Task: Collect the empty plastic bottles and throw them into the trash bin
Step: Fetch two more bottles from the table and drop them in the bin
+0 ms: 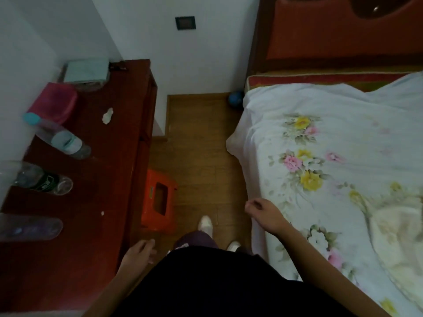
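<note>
Three plastic bottles stand on the dark red cabinet [109, 170] at the left: a clear bottle with a light blue cap [56, 136], a clear bottle with a dark green label [42, 180], and a purplish bottle [29, 228] nearest to me. My left hand [139, 251] hangs by the cabinet's front corner, fingers loosely apart, holding nothing. My right hand [263, 211] is raised beside the bed's edge, fingers curled, with nothing in it. No trash bin can be made out.
An orange plastic stool [158, 201] stands on the wooden floor [201, 138] against the cabinet. A bed with a flowered sheet [332, 161] fills the right. A pink container [56, 104], a pale green box [85, 69] and a crumpled tissue [107, 115] lie on the cabinet.
</note>
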### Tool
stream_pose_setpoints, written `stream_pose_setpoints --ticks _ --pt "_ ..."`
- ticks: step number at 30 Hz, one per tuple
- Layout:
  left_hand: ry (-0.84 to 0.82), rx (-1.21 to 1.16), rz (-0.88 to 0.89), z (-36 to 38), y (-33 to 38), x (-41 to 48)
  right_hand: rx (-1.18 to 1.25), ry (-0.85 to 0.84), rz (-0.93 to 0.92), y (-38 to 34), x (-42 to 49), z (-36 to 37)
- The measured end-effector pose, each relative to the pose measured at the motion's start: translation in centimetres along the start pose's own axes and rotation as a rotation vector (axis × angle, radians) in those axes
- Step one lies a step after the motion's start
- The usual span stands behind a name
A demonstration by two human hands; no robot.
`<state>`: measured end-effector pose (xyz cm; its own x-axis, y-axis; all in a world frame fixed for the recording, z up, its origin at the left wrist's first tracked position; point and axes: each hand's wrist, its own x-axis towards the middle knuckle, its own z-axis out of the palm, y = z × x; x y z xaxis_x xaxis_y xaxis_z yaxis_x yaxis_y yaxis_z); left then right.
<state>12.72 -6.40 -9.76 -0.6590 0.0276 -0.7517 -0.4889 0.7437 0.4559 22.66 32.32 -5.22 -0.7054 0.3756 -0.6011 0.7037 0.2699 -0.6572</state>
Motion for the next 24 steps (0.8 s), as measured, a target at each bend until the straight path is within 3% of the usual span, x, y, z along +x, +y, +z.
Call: stream_pose_setpoints --ticks 7,16,24 --pt "0.023 -0.048 -0.025 -1.0 8.0 8.1 -0.077 -0.013 0.047 -4.1 10.5 -3.4" --pt "-0.021 -0.074 0.134 -3.6 23.4 19.4 -0.083 0.061 0.219 -5.0 18.4 -10.0" --pt "0.08 -0.14 0.168 -7.5 30.1 22.9 -0.201 -0.037 0.161 -11.1 28.8 -13.7"
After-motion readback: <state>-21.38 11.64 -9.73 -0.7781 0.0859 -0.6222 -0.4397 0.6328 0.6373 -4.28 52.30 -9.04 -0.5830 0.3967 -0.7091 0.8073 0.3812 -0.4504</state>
